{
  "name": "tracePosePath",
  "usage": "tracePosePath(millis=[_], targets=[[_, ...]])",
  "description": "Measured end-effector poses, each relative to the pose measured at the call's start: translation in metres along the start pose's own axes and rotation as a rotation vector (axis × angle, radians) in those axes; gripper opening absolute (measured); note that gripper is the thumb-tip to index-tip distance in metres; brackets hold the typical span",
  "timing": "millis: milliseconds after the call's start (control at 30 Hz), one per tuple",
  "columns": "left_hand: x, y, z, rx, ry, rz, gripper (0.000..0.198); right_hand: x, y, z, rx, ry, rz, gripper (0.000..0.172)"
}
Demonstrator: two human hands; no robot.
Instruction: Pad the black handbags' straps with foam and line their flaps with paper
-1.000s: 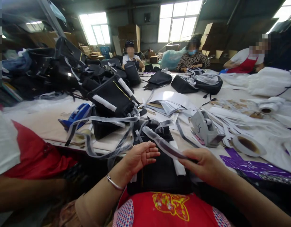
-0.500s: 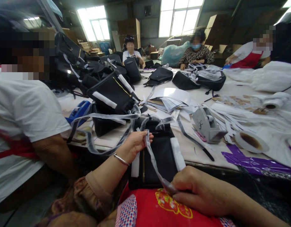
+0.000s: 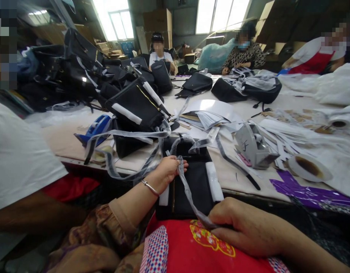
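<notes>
A black bag with a gold zipper and white wrapping strips along its sides leans from the table edge to my lap. My left hand is closed in a pinch on a narrow strap wrapped in cloudy film, above the bag's upper part. Lower down, my right hand grips the same strap near the red apron; its fingertips are partly hidden. Between both hands the strap runs slantwise across the bag's front. Another film-wrapped strap loops over the table to the left.
Beyond lie another black bag, a blue tape dispenser, white sheets, a grey tape dispenser, a tape roll and purple plastic. A person in a white shirt is close at left; several others sit across the table.
My hands keep their hold on the strap with little movement. The person at left has shifted further left and down, uncovering more table. The view has turned slightly.
</notes>
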State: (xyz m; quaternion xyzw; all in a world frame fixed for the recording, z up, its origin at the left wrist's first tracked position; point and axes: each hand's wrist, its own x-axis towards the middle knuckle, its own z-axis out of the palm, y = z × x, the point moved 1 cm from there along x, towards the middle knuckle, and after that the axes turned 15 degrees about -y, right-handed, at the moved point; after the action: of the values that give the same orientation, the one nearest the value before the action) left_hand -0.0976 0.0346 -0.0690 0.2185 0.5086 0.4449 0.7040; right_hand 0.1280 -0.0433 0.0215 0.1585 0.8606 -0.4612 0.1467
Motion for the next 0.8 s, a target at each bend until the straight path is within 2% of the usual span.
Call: tracePosePath(millis=[133, 267, 367, 533, 667, 800], targets=[[-0.002, 0.0, 0.001, 0.014, -0.011, 0.01, 0.018, 0.001, -0.003, -0.001, 0.012, 0.0, 0.003, 0.022], [-0.007, 0.009, 0.002, 0.091, -0.044, 0.001, 0.003, 0.0, -0.009, -0.004, 0.011, 0.049, 0.05, 0.026], [-0.01, 0.022, -0.004, 0.267, -0.072, -0.017, 0.017, -0.004, -0.012, -0.005, 0.015, 0.073, 0.042, 0.026], [-0.003, 0.047, -0.023, 0.711, -0.055, 0.003, 0.021, -0.015, -0.01, -0.007, 0.051, 0.199, 0.022, 0.029], [0.008, 0.06, -0.034, 0.966, 0.023, 0.12, 0.023, -0.021, -0.009, -0.012, 0.07, 0.267, 0.041, 0.033], [0.015, 0.055, -0.035, 1.065, 0.16, 0.25, 0.019, -0.026, -0.014, -0.017, 0.098, 0.298, 0.061, 0.03]])
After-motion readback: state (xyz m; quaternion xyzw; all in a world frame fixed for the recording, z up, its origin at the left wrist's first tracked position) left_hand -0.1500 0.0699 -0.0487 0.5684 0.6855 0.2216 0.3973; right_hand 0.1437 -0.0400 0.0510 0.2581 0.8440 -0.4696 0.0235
